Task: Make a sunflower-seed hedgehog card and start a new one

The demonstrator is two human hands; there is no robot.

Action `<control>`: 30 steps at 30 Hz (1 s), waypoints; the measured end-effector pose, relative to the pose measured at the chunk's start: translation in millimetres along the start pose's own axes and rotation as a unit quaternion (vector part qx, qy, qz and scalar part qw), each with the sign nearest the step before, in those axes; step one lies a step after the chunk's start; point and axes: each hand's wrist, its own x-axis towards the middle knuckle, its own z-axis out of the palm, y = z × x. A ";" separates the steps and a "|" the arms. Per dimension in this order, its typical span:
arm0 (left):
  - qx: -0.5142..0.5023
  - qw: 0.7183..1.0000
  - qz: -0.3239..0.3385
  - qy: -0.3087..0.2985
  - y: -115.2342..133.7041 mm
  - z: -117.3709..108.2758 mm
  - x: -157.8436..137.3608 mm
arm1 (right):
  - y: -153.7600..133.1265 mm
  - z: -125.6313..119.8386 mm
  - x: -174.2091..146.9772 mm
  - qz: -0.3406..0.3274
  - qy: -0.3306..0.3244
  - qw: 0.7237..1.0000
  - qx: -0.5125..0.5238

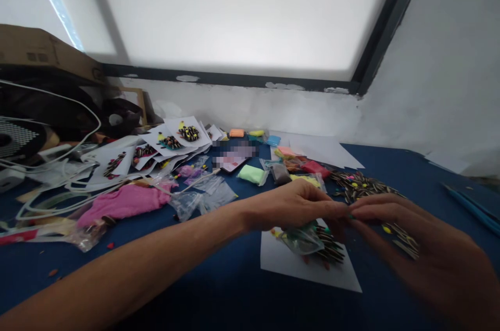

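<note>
My left hand (297, 205) is closed, with a clear plastic bag (302, 240) that has some green in it hanging from its curled fingers. Its fingertips meet those of my right hand (422, 253), which pinches a tiny bit of green clay (352, 217). Below the bag lies a white card (312, 276) bearing a figure of dark striped sunflower seeds (332, 250) set in clay, with yellow at its left end. The bag and my left hand hide part of that figure. Several loose seeds (406, 241) and a yellow bit show beside my right hand.
Behind my hands is a pile of sunflower seeds (363, 185). Coloured clay packets (252, 174) and a phone (236, 156) lie at the back. Finished-looking seed cards (187, 133), a pink cloth (125, 203) and white cables (58, 200) crowd the left. Blue tweezers-like tool (474, 211) lies right.
</note>
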 end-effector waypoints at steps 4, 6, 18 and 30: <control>0.093 0.993 -0.032 0.066 -6.9 -16.9 1.0 | 12.3 -4.9 -3.8 0.039 -0.081 0.996 0.014; 0.123 0.988 -0.057 0.079 -11.0 -27.7 1.9 | 16.7 -6.0 -5.7 0.057 -0.149 0.987 0.028; 0.133 0.982 -0.112 0.076 -20.4 -40.3 3.6 | 21.0 12.3 -18.9 0.034 -0.239 0.969 0.059; 0.145 0.982 -0.106 0.063 -20.8 -39.2 2.9 | 20.0 12.4 -13.9 -0.001 -0.277 0.960 0.045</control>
